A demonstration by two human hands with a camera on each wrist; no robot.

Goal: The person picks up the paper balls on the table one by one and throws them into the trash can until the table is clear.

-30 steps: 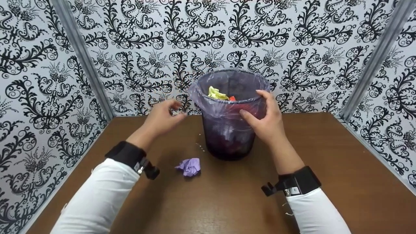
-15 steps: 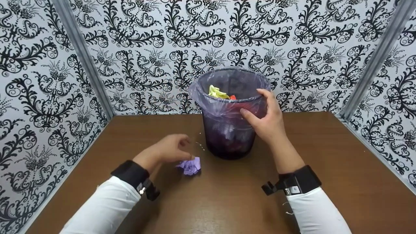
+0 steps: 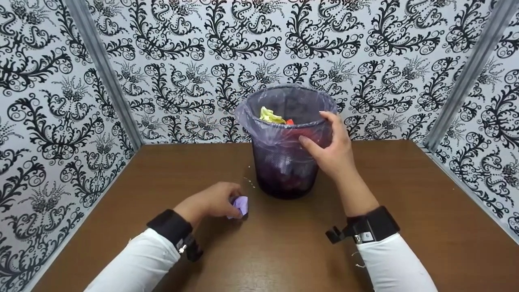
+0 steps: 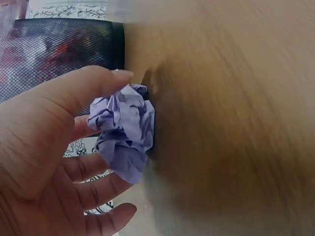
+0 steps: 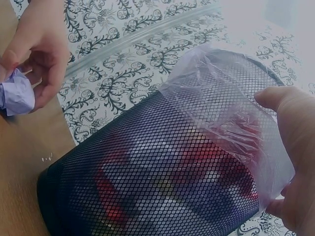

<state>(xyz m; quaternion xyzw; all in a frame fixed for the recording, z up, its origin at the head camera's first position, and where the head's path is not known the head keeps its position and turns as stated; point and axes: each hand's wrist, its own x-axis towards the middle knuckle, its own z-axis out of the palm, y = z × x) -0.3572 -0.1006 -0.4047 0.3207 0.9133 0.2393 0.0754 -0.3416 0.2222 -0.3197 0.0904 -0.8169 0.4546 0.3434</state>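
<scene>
My left hand [image 3: 217, 201] is down at the table, thumb and fingers curled round a crumpled piece of purple paper [image 4: 125, 128]. In the right wrist view the same paper ball [image 5: 17, 93] shows between the thumb and fingers. My right hand [image 3: 334, 150] grips the right side of the rim of a black mesh wastebasket [image 3: 284, 174], thumb outside and fingers at the rim. A thin translucent purple bag [image 5: 197, 93] lines the basket and folds over its rim. Crumpled yellow-green paper [image 3: 271, 116] and a bit of red [image 3: 289, 121] show inside; more coloured pieces show through the mesh.
The brown wooden table [image 3: 284, 251] is enclosed by patterned black-and-white walls [image 3: 182, 73] at the back and sides. Small white specks [image 3: 250, 182] lie on the table just left of the basket. Each wrist wears a black strap [image 3: 172, 227] with a camera.
My left hand has come down from beside the basket's rim to the table and taken hold of the purple paper. The right hand stays on the basket.
</scene>
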